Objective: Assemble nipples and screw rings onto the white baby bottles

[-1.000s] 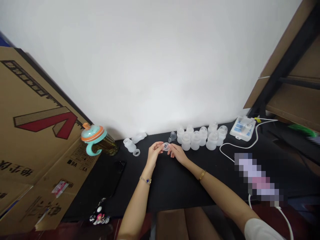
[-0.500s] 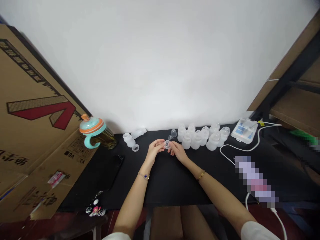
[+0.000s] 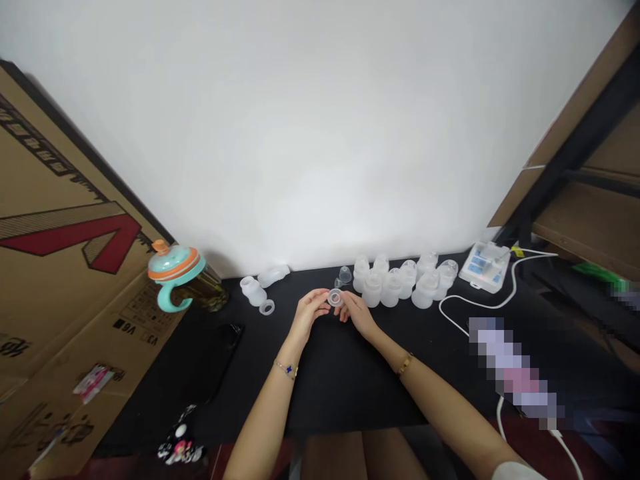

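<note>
A translucent bottle collar ring is pinched between both hands above the black table. My left hand grips its left side with thumb and fingers. On the other side, my right hand holds it with thumb and fingertips, the remaining fingers curled below. Just behind the ring lie a clear bottle cap and a small clear nipple-like piece. To the left, an open white baby bottle rests tilted near a second collar ring and another pale translucent piece.
Several capped baby bottles stand to the right by the wall. Beyond them are a clear plastic case and a white cable. A tea jug, a black phone and a large carton occupy the left.
The view has shifted slightly, so the table sits a little lower. Both hands keep hold of the collar ring, which now faces the camera with its opening more plainly visible.
</note>
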Demonstrator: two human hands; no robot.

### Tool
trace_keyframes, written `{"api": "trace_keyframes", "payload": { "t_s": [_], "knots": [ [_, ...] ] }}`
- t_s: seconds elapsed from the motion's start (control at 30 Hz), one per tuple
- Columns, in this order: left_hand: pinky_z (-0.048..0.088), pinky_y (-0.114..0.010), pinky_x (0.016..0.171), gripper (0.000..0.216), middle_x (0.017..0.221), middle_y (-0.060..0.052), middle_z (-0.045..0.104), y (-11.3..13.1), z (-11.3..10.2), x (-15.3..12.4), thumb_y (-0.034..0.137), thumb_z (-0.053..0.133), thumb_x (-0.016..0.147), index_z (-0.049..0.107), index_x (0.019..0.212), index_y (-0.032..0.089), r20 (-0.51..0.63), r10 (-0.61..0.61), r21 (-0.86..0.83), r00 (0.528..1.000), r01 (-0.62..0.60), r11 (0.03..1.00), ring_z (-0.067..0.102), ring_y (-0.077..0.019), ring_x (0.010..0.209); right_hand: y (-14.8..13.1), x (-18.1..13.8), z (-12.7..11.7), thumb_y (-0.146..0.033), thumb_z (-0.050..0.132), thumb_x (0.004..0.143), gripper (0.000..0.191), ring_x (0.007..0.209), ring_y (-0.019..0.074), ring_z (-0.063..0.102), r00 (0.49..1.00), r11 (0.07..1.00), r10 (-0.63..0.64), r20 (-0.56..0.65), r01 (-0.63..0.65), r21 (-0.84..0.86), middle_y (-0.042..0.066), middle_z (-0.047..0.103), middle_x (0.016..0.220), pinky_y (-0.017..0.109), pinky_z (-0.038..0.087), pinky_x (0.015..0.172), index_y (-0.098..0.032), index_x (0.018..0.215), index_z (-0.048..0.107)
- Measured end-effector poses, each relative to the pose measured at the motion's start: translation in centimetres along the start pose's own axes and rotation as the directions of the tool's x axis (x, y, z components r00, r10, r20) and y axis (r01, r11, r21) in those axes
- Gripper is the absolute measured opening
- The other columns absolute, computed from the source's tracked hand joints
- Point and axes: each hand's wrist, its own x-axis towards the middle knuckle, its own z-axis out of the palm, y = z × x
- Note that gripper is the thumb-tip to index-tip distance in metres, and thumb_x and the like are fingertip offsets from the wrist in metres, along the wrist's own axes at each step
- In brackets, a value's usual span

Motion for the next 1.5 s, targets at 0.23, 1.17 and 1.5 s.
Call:
{"api": "trace_keyframes", "payload": {
  "t_s": [0.23, 1.17, 1.5],
  "knots": [
    [0.056, -0.022, 0.066, 0.042, 0.087, -0.009, 0.077, 0.0, 0.0, 0.0, 0.041, 0.089, 0.069, 0.076, 0.099, 0.014, 0.017, -0.035, 0.021, 0.999, 0.034, 0.999, 0.070, -0.0131, 0.070, -0.2, 0.0, 0.0, -0.065, 0.047, 0.093, 0.049, 0.046, 0.0122, 0.056, 1.000, 1.000, 0.016, -0.019, -0.016, 0.000, 0.001, 0.066, 0.065, 0.023, 0.042, 0.044, -0.018, 0.090, 0.061],
    [0.055, -0.022, 0.065, 0.032, 0.103, -0.009, 0.076, -0.6, 0.9, -0.3, 0.029, 0.075, 0.073, 0.077, 0.101, 0.016, 0.001, 0.179, 0.229, 0.984, -0.174, 0.958, 0.071, -0.0171, 0.083, 0.0, -0.1, -0.3, -0.046, 0.063, 0.087, 0.036, 0.047, 0.0096, 0.054, 0.997, 0.995, -0.055, -0.049, 0.051, -0.083, 0.000, 0.067, 0.079, 0.022, 0.041, 0.043, -0.020, 0.112, 0.067],
    [0.057, -0.024, 0.065, 0.040, 0.103, -0.010, 0.075, -0.8, 1.1, -0.2, 0.034, 0.082, 0.070, 0.076, 0.104, 0.015, 0.040, 0.147, 0.220, 0.988, -0.152, 0.964, 0.072, -0.0173, 0.080, -0.2, 0.2, -0.5, -0.046, 0.061, 0.085, 0.033, 0.045, 0.0115, 0.053, 0.991, 0.997, -0.050, -0.121, 0.043, -0.057, -0.002, 0.062, 0.064, 0.022, 0.042, 0.043, -0.018, 0.101, 0.069]
  ]
}}
